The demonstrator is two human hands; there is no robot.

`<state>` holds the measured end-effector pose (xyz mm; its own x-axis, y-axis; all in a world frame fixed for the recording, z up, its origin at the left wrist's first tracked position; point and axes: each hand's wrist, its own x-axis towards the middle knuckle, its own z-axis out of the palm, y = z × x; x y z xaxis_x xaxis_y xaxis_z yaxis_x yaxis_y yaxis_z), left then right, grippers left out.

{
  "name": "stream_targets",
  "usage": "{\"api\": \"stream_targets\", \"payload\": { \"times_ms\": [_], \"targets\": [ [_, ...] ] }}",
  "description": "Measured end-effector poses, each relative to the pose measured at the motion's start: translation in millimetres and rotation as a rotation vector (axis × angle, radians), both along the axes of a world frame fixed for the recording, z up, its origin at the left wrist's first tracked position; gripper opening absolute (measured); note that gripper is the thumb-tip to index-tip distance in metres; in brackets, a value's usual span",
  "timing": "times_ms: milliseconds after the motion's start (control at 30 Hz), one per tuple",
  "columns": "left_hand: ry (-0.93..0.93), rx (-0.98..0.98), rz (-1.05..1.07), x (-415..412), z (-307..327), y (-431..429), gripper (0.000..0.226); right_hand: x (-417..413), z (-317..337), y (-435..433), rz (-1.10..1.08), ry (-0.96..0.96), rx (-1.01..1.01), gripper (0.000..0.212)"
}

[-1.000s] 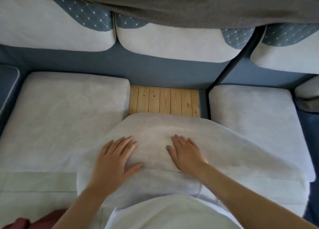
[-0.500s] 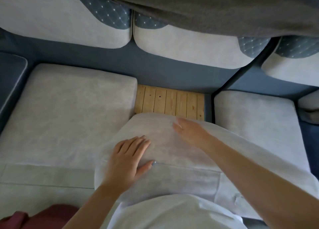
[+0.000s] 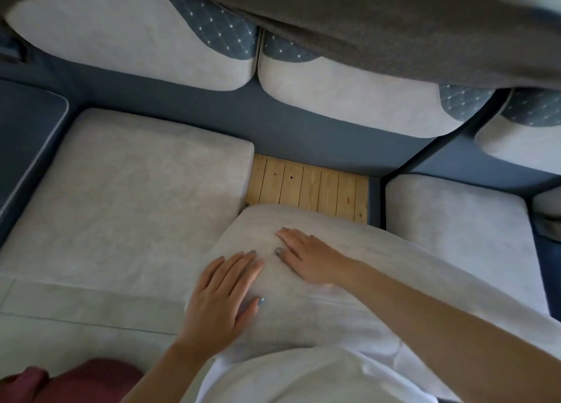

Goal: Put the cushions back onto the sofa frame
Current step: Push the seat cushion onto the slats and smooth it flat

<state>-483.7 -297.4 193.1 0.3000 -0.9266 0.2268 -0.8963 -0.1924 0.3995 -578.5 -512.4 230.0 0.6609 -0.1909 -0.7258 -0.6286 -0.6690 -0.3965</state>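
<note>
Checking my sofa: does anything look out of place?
Yes: the middle pale grey seat cushion lies askew, overlapping the right seat cushion, leaving light wooden slats bare behind it.

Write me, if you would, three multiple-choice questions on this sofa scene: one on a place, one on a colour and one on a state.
1. Where do the bare wooden slats show?
A. Between the left seat cushion and the right seat cushion, beyond the middle cushion.
B. On the floor in front.
C. On top of the back cushions.

2. What colour is the sofa frame fabric?
A. Red.
B. Blue.
C. Yellow.

3. How do the left hand and right hand lie?
A. Gripping the cushion's edge.
B. Lifted clear of it.
C. Flat on the middle cushion, fingers straight.

Answers: 1 A, the slats fill the gap between those two cushions; 2 B, the back wall is dark blue; 3 C, both palms rest on top.
</note>
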Motion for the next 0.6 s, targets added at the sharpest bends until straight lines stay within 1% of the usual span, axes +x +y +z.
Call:
{"api": "stream_targets", "payload": {
  "times_ms": [33,67,133,167,233,267,300,333,367,400,433,467,500,533,600],
  "targets": [
    [0.009,-0.018,-0.001,2.4,0.3,-0.2,0.048,9.9,5.5,-16.2,-0.043,0.007,0.019,0.057],
    [0.015,-0.033,-0.004,3.5,0.2,-0.7,0.048,18.5,10.3,-25.1,-0.119,-0.030,0.016,0.054],
    [0.017,-0.052,0.002,1.8,-1.8,2.1,0.047,22.2,13.8,-10.9,-0.215,-0.151,-0.050,0.050],
    [0.016,-0.059,0.008,-1.1,-4.6,5.7,0.046,17.8,10.9,10.7,-0.166,-0.181,-0.080,0.051],
    [0.003,-0.075,0.018,-4.5,-11.5,16.1,0.049,12.5,-0.4,35.3,0.009,-0.111,-0.105,0.051],
    [-0.001,-0.084,0.018,-4.8,-14.6,21.1,0.053,15.6,-4.4,30.3,-0.002,-0.096,-0.069,0.051],
    [-0.009,-0.098,0.017,-3.5,-16.8,24.9,0.055,24.5,-3.6,16.3,-0.038,-0.079,-0.035,0.050],
    [-0.015,-0.111,0.012,-1.6,-17.7,28.2,0.056,35.5,1.0,3.4,-0.124,-0.087,0.003,0.050],
    [-0.020,-0.118,0.000,-0.4,-17.7,29.0,0.056,43.2,7.0,-4.6,-0.206,-0.118,0.028,0.050],
    [-0.021,-0.115,-0.012,-0.6,-18.0,31.5,0.057,46.5,8.5,-3.7,-0.230,-0.167,0.012,0.051],
    [-0.026,-0.108,-0.028,-0.5,-19.2,33.6,0.058,46.3,7.7,5.3,-0.177,-0.204,-0.007,0.051],
    [-0.037,-0.095,-0.048,0.3,-21.2,38.0,0.061,44.5,2.9,20.0,-0.056,-0.176,-0.033,0.051],
    [-0.058,-0.076,-0.075,1.7,-24.4,42.8,0.064,41.4,-5.2,28.9,0.072,-0.108,-0.035,0.050],
    [-0.085,-0.057,-0.106,4.6,-26.9,48.9,0.067,44.1,-6.6,31.0,0.111,-0.049,-0.007,0.049],
    [-0.164,-0.032,-0.162,15.2,-30.0,57.2,0.065,65.0,-6.2,13.3,0.050,0.025,0.058,0.048]
  ]
}}
